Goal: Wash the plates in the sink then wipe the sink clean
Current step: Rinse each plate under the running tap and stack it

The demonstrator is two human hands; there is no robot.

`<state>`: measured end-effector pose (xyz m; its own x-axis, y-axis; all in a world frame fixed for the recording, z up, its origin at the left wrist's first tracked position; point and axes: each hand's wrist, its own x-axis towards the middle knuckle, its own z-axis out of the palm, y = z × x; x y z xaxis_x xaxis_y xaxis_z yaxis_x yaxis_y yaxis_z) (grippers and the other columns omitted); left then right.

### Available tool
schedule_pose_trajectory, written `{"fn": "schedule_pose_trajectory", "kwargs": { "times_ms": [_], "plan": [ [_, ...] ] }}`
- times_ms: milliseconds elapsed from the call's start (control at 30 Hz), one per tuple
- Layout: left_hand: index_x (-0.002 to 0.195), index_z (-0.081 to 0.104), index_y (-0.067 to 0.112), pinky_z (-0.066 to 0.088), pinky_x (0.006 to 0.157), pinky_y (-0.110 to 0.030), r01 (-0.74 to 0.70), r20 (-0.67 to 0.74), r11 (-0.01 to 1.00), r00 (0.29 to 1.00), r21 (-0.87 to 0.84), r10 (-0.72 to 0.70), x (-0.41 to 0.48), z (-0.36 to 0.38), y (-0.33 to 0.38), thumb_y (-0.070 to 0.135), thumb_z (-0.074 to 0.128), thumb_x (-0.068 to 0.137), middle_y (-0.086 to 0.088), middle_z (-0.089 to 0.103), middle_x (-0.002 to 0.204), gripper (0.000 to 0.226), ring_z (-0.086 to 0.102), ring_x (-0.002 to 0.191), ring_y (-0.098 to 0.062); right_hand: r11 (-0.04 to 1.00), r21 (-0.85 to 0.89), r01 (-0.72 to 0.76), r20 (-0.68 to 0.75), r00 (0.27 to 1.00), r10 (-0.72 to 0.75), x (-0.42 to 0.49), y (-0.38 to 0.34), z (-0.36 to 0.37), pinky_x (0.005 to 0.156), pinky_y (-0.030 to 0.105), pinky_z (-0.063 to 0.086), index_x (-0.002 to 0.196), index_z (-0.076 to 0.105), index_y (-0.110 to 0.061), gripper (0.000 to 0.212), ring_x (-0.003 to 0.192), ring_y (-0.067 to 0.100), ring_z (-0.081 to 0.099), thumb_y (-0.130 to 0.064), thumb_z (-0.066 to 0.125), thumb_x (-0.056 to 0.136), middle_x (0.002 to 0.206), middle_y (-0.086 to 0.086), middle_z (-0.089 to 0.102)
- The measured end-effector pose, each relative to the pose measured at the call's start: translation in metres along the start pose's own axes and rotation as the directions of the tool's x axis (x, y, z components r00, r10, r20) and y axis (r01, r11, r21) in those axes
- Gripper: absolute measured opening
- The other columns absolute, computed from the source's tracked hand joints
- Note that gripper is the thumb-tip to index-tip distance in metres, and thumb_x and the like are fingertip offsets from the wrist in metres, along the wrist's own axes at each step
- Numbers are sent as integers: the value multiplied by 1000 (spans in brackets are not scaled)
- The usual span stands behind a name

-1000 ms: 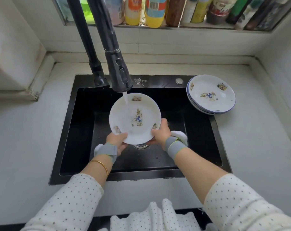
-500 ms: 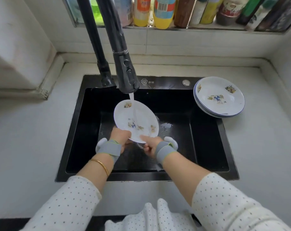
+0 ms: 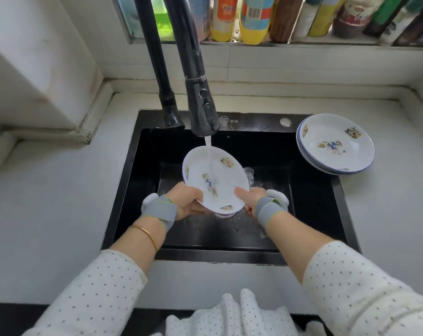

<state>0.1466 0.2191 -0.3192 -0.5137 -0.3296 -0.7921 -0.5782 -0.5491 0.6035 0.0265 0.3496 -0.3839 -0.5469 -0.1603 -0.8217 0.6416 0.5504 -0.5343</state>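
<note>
At frame centre, the left hand (image 3: 186,202) and right hand (image 3: 251,198) each grasp the lower rim of the white floral-printed plate (image 3: 214,178), tilting it under the black faucet (image 3: 200,110) over the black sink (image 3: 309,190) so water sheets off (likely rinsing), while the rinsed-looking stack of white plates (image 3: 335,144) waits at upper right on the white desk (image 3: 60,190).
</note>
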Motion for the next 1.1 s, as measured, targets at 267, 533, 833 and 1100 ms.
{"fn": "schedule_pose_trajectory", "kwargs": {
  "times_ms": [267, 533, 833, 1100],
  "plan": [
    [116, 49, 4, 54, 78, -51, -41, -20, 998, 999, 49, 42, -4, 7, 10, -19, 33, 82, -20, 61, 112, 44, 65, 77, -42, 991, 81, -103, 109, 990, 94, -9, 6, 11, 29, 6, 26, 72, 48, -14, 29, 17, 3, 27, -30, 62, 92, 46, 0, 47],
    [118, 46, 7, 56, 76, -49, -55, -41, 997, 998, 52, 57, -8, 13, 10, -16, 40, 76, -19, 59, 121, 48, 58, 109, -50, 972, 123, -203, 223, 960, 172, -9, 16, 23, 30, 6, 25, 67, 48, -15, 32, 18, 4, 28, -31, 65, 89, 44, -1, 47],
    [124, 39, 9, 58, 74, -52, -61, -94, 990, 993, 128, 73, 5, 6, 6, -7, 48, 70, -18, 59, 121, 57, 65, 92, -44, 967, 90, -237, 293, 935, 202, -9, 18, 23, 28, 6, 24, 67, 47, -15, 33, 19, 2, 30, -32, 64, 90, 30, -5, 43],
    [125, 40, 6, 55, 81, -57, -140, -130, 984, 980, 107, 154, 28, 8, -5, 3, 52, 53, -20, 58, 124, 73, 63, 103, -44, 941, 174, -290, 344, 913, 218, -16, 9, 29, 28, 5, 22, 62, 46, -17, 36, 18, 1, 30, -29, 65, 90, 29, -5, 42]
  ]
}}
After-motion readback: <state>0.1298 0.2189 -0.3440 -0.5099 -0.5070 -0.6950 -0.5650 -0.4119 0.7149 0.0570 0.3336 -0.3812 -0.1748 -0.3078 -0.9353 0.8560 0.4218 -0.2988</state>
